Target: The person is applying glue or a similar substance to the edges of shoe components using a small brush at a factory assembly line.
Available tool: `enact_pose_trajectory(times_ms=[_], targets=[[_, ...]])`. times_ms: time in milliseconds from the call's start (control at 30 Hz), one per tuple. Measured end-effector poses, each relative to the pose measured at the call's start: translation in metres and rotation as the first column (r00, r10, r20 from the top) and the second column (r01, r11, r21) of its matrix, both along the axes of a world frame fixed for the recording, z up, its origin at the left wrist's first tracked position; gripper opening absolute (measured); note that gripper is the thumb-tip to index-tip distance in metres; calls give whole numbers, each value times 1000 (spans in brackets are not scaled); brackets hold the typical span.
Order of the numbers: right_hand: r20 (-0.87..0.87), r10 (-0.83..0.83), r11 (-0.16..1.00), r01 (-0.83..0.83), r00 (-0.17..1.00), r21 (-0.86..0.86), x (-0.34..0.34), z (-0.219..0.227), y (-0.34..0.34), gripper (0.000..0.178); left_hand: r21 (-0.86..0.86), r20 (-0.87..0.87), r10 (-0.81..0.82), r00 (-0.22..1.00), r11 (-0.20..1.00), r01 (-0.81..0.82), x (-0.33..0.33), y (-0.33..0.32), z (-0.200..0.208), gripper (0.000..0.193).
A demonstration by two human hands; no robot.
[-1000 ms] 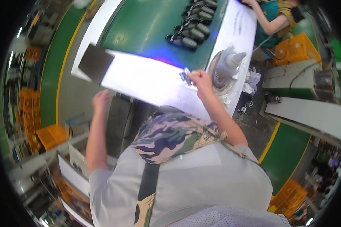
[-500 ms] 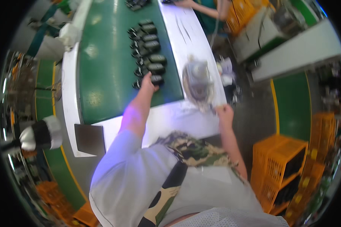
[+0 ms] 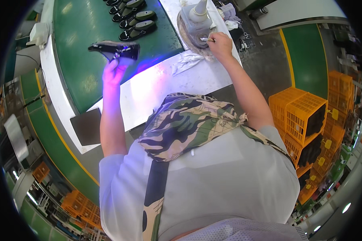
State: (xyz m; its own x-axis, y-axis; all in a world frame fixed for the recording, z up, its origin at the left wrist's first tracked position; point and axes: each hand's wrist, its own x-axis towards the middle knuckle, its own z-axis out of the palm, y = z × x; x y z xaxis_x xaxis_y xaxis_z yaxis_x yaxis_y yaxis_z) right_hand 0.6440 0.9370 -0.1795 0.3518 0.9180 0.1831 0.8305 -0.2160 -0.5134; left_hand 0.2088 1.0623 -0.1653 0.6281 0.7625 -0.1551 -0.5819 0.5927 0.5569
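Observation:
My left hand (image 3: 114,73) is closed on a black shoe (image 3: 129,51) with a shiny upper and a strap, holding it up on its side above the green belt (image 3: 78,68). Violet light falls on the hand and the shoe. Between the fingers of my right hand (image 3: 221,45) is a thin, pale-tipped stick, perhaps a small brush (image 3: 206,39). Its tip is over the near part of a round, plastic-lined tray (image 3: 182,25). A white nozzle bottle (image 3: 198,13) stands in that tray within a clear container. Several matching shoes (image 3: 137,30) lie in a row on the belt.
A crumpled white cloth (image 3: 187,63) lies on the white table edge (image 3: 157,86). At the near left corner is a dark square board (image 3: 86,127). Orange crates (image 3: 295,108) with dark contents are stacked on my right. A white device (image 3: 39,34) borders the belt's left side.
My left hand has taken a shoe from the near end of the row and brought it left and nearer me. My right hand still holds the stick at the tray. The view has shifted.

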Motion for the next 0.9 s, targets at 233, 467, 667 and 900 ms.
enact_pose_trajectory(times_ms=[233,467,667,900], targets=[[275,169,984,-144,946,-107,-25,5,23,4,-61,-145,162,976,983,-172,-36,-81,-19,63],[321,184,983,-165,929,-84,-21,10,19,2,-90,-105,266,958,957,-275,-14,-111,-3,57],[296,194,979,-165,935,-119,-14,6,18,4,152,-235,370,899,927,-341,15,-94,34,51],[-64,-224,915,188,972,-358,9,3,19,29,545,-452,492,744,812,-207,49,-85,71,62]])
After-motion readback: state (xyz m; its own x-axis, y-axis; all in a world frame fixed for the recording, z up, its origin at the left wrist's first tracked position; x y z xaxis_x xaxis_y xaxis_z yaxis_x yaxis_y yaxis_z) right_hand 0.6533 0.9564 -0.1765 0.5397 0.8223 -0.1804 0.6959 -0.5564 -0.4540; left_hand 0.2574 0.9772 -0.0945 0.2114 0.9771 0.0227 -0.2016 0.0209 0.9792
